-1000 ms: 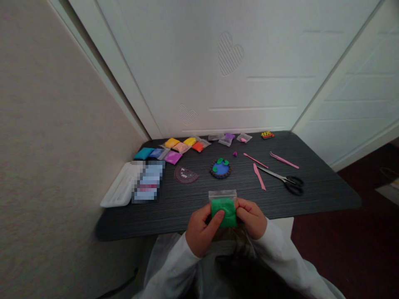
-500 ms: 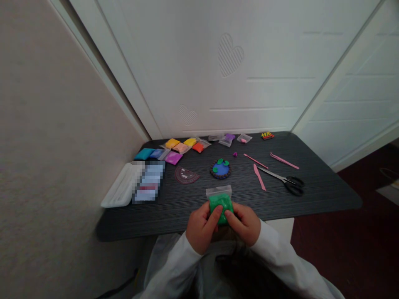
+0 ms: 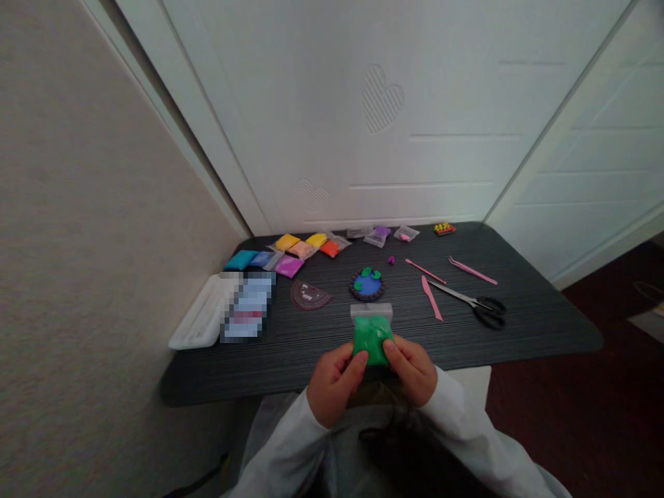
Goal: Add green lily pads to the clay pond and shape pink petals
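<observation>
A clear zip bag of green modelling clay [image 3: 372, 337] is held up over the table's front edge, its zip strip at the top. My left hand [image 3: 335, 379] pinches its lower left side, thumb on the front. On the lower right side my right hand [image 3: 413, 368] grips it the same way. Both hands are closed on the bag; the fingers behind it are hidden. Just beyond the bag lies a round blue clay disc [image 3: 369, 285] with a dark brown lumpy rim and green pieces on it. A small magenta clay bit [image 3: 391, 260] sits behind it.
On the dark table [image 3: 290, 366] lie scissors [image 3: 474, 302], a pink knife tool [image 3: 431, 299], a pink stick tool [image 3: 425, 270] and pink tweezers [image 3: 473, 270] at right. A protractor [image 3: 310, 295], several clay bags [image 3: 289, 265] and a white tray [image 3: 200, 315] are at left.
The green clay bag has shifted slightly to the right and up. My thumbs have moved from its middle out to its lower sides, so more of its front shows.
</observation>
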`<state>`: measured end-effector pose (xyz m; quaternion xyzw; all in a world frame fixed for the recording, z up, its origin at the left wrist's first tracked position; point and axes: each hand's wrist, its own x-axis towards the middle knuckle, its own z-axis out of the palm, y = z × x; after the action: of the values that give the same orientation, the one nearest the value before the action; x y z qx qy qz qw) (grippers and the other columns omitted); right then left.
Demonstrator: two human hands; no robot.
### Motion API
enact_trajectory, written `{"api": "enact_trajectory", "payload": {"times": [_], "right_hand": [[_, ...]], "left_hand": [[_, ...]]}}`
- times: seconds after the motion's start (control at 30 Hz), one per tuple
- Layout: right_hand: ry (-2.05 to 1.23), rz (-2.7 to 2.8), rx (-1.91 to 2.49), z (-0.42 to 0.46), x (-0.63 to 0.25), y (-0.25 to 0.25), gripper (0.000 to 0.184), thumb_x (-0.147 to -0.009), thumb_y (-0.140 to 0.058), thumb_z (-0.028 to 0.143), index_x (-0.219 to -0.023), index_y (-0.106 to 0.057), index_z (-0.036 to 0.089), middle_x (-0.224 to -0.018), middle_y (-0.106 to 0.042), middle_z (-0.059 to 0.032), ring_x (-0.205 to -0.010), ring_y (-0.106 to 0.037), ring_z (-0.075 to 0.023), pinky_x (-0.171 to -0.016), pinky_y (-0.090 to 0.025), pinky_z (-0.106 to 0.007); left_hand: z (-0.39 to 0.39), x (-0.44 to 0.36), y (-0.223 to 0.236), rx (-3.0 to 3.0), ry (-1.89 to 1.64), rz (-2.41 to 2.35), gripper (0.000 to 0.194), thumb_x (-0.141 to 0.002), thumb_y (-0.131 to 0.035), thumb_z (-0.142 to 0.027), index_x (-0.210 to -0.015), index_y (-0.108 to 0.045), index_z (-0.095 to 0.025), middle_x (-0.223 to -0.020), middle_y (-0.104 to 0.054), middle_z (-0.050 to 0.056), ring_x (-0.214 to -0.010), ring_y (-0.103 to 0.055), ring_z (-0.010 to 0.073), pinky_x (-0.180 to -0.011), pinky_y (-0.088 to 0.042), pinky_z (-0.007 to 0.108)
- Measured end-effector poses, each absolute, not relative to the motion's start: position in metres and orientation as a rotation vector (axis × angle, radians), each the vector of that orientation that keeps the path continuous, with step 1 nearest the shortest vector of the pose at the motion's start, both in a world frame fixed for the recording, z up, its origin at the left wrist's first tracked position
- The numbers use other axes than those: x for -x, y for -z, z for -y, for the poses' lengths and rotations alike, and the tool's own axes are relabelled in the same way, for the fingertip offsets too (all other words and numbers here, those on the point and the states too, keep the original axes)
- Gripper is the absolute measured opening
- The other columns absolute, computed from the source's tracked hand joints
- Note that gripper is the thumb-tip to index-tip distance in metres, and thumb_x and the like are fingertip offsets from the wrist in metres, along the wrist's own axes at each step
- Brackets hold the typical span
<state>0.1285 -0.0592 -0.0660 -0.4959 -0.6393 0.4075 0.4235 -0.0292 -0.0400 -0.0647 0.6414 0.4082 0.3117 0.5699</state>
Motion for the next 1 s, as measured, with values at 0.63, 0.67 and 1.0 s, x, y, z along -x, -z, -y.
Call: {"api": "enact_trajectory", "payload": {"times": [0.63,0.67,1.0], "right_hand": [[-0.016,1.849,1.746,0.012,-0.243,0.111,0.021,-0.078,-0.041,0.030,-0.078,-0.060,0.020,-0.082,-0.062,-0.0067,-0.080,-0.056,-0.0198,-0.071,-0.041,-0.033],[-0.012,1.844,1.736,0.012,-0.242,0.112,0.021,-0.078,-0.041,0.030,-0.078,-0.060,0.020,-0.082,-0.062,-0.0066,-0.080,-0.056,-0.0198,-0.071,-0.042,-0.033],[0.017,1.822,1.686,0.010,-0.241,0.115,0.020,-0.077,-0.042,0.029,-0.078,-0.061,0.021,-0.085,-0.062,-0.0072,-0.083,-0.057,-0.0204,-0.073,-0.044,-0.034]], "left_hand": [[-0.103,0.092,0.048,-2.153,-0.516,-1.700,0.046,-0.075,-0.035,-0.054,-0.050,-0.050,-0.018,-0.047,-0.052,-0.002,-0.050,-0.049,0.0132,-0.048,-0.029,0.024],[-0.109,0.092,0.049,-2.171,-0.497,-1.704,0.045,-0.074,-0.038,-0.054,-0.050,-0.052,-0.018,-0.047,-0.053,-0.001,-0.050,-0.050,0.0137,-0.048,-0.029,0.024],[-0.116,0.079,0.064,-2.393,-0.721,-1.796,0.044,-0.077,-0.041,-0.043,-0.110,-0.051,-0.015,-0.106,-0.056,0.011,-0.100,-0.049,0.0240,-0.087,-0.033,0.036]]}}
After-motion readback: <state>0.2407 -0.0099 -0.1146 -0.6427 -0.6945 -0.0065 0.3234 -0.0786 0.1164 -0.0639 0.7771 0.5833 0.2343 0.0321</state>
